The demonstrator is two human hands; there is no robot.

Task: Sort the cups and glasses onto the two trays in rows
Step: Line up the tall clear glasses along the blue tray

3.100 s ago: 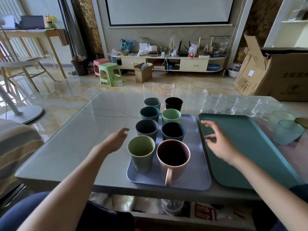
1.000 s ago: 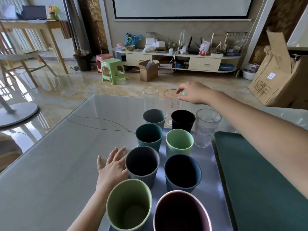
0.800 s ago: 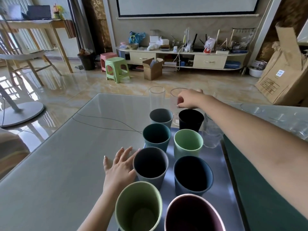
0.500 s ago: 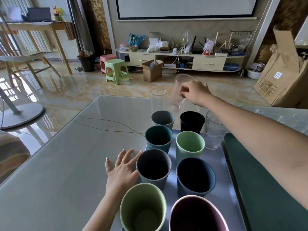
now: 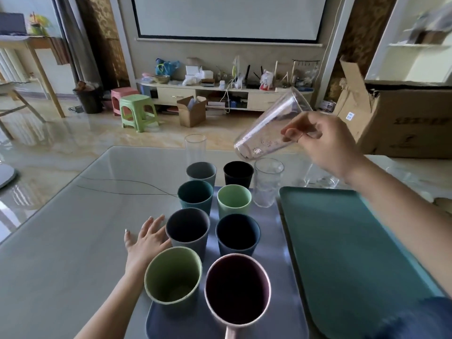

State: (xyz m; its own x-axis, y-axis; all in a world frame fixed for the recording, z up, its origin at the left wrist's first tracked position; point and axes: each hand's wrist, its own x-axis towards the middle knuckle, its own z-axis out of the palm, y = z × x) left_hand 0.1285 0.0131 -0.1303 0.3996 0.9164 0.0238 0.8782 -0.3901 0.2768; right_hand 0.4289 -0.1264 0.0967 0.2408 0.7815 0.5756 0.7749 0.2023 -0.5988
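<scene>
Glass (image 5: pixel 267 128) — a clear tall one — is in my right hand (image 5: pixel 325 143), pinched near its rim by my fingers and thumb. It is tilted, with its base pointing down-left, in the air above the far right corner of the purple tray (image 5: pixel 281 277).

On the purple tray stand eight empty cups in two columns; the nearest are an olive cup (image 5: pixel 172 280) and a pink mug (image 5: pixel 238 289). A clear tumbler (image 5: pixel 266 184) stands at the tray's far right corner, just beside the black cup (image 5: pixel 238 173). Beyond the tray, one more tall glass (image 5: pixel 195 148) stands on the table (image 5: pixel 61 241).

Right of the purple tray lies the teal tray (image 5: pixel 354 253) — nothing in it.

My left hand (image 5: pixel 146 241) lies flat on the table, fingers straight, left of the purple tray.
</scene>
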